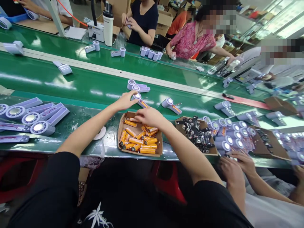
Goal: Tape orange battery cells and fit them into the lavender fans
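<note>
My left hand (127, 100) is closed with its fingertips on the round head of a lilac handheld fan (137, 97) at the near side of the green belt. An orange battery (144, 104) lies in that fan's open handle. Below it, my right hand (150, 117) reaches over the far edge of a cardboard box (120, 134) of orange batteries (148, 140). Its bent fingers meet one end of a battery (133, 120) at the box's far side; the grip is partly hidden. Two more fans (131, 84) lie just beyond my left hand.
Another fan (171, 105) with wires lies right on the belt (99, 85). Several fans (39, 126) are piled at left. To the right stand a box of black parts (196, 133), many fan bodies (234, 134) and a co-worker's hands (234, 167). Other people work across the belt.
</note>
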`<state>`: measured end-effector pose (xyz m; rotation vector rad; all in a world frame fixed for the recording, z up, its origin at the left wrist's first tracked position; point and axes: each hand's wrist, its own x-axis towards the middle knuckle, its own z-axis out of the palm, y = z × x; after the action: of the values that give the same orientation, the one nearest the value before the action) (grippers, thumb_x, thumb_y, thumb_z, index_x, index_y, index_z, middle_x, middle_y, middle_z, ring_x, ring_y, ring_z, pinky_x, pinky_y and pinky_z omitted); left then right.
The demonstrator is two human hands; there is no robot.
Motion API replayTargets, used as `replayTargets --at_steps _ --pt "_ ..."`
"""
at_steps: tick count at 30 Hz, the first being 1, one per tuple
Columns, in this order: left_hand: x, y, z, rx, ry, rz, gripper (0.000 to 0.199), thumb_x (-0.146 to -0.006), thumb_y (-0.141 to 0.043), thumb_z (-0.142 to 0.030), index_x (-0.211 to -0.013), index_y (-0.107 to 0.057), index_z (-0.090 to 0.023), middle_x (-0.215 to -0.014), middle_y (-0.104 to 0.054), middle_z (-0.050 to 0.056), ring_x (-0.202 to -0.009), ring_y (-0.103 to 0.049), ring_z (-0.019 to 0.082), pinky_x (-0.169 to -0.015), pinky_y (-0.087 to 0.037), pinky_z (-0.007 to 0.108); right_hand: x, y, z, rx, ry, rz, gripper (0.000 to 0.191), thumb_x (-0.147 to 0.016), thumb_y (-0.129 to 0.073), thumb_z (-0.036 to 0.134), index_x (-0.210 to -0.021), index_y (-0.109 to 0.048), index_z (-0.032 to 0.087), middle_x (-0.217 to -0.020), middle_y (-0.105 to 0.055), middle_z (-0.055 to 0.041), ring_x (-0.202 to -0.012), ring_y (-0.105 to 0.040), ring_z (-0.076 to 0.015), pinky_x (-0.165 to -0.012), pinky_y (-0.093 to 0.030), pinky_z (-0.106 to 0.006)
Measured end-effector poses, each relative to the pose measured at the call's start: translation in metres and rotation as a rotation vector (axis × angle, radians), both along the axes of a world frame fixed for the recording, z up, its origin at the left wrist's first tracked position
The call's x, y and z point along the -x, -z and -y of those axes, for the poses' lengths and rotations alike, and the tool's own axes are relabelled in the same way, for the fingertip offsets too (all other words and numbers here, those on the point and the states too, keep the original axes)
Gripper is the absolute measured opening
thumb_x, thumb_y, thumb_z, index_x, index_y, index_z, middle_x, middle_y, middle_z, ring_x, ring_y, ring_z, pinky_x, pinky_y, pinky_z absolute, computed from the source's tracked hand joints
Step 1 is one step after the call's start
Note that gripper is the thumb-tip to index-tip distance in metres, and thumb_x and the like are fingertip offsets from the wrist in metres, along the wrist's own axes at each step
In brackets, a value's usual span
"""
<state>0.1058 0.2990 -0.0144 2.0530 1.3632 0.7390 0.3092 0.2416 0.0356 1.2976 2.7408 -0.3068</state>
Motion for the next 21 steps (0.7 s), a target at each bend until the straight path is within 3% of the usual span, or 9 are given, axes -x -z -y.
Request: replayTargets --at_steps 3,6,8,11,14,17,21 --pt "0.051 0.005 0.072 -0.06 -0.047 0.039 0.051 -0.101 -0.057 -0.045 -0.143 -0.064 -0.018 -0.143 -0.075 0.012 -0.134 -0.067 0.029 -0.123 -0.048 0.047 0.022 0.011 0.025 0.054 -0.149 0.101 0.035 -0.112 -0.055 0.038 -0.123 -0.081 0.018 -0.125 -0.083 -0.0152 -0.115 -0.078 -0.0314 -0.095 -0.058 -0.039" --pt "0.106 0.01 0.139 -0.086 -0.138 -0.061 0.042 -0.104 -0.054 -0.052 -0.123 -0.075 -0.021 -0.127 -0.081 0.011 -0.122 -0.072 0.029 -0.115 -0.054 0.048 0.042 0.025 0.028 0.024 -0.146 0.187 0.037 -0.11 -0.057 0.039 -0.125 -0.081 0.014 -0.126 -0.082 -0.0212 -0.114 -0.079 -0.036 -0.092 -0.058 -0.042" --pt "0.138 0.016 0.173 -0.121 -0.119 -0.169 0.042 -0.102 -0.059 -0.057 -0.115 -0.079 -0.023 -0.124 -0.082 0.011 -0.122 -0.071 0.032 -0.116 -0.054 0.051 0.046 0.031 0.024 0.028 -0.138 0.193 0.036 -0.108 -0.06 0.037 -0.123 -0.082 0.013 -0.125 -0.082 -0.023 -0.113 -0.079 -0.0376 -0.089 -0.058 -0.042" --pt "0.169 0.027 0.204 -0.14 0.002 -0.339 0.046 -0.097 -0.068 -0.059 -0.128 -0.078 -0.026 -0.139 -0.077 0.012 -0.134 -0.064 0.038 -0.119 -0.051 0.06 0.038 0.029 0.018 0.044 -0.119 0.144 0.038 -0.11 -0.055 0.036 -0.121 -0.084 0.015 -0.124 -0.082 -0.0202 -0.111 -0.078 -0.0348 -0.086 -0.055 -0.039" --pt "0.176 0.033 0.218 -0.18 0.062 -0.435 0.036 -0.103 -0.063 -0.045 -0.13 -0.077 -0.026 -0.149 -0.072 0.012 -0.14 -0.058 0.039 -0.117 -0.053 0.063 0.02 0.015 0.021 0.058 -0.03 -0.035 0.035 -0.11 -0.056 0.035 -0.111 -0.087 0.018 -0.117 -0.084 -0.0149 -0.105 -0.076 -0.0282 -0.083 -0.051 -0.035" --pt "0.16 0.026 0.225 -0.321 0.021 -0.426 0.025 -0.105 -0.062 -0.036 -0.122 -0.075 -0.022 -0.136 -0.076 0.015 -0.14 -0.058 0.039 -0.117 -0.054 0.064 0.006 -0.004 0.045 0.114 0.054 -0.328 0.03 -0.107 -0.065 0.04 -0.107 -0.086 0.018 -0.101 -0.084 -0.0101 -0.089 -0.072 -0.0215 -0.077 -0.046 -0.032" --pt "0.121 0.001 0.236 -0.563 -0.052 -0.312 0.025 -0.101 -0.07 -0.022 -0.126 -0.068 -0.023 -0.13 -0.077 0.013 -0.152 -0.052 0.04 -0.125 -0.048 0.071 0.011 -0.015 0.102 0.435 0.0 -0.619 0.039 -0.1 -0.077 0.052 -0.113 -0.085 0.015 -0.076 -0.078 -0.0027 -0.066 -0.065 -0.0149 -0.068 -0.043 -0.028"
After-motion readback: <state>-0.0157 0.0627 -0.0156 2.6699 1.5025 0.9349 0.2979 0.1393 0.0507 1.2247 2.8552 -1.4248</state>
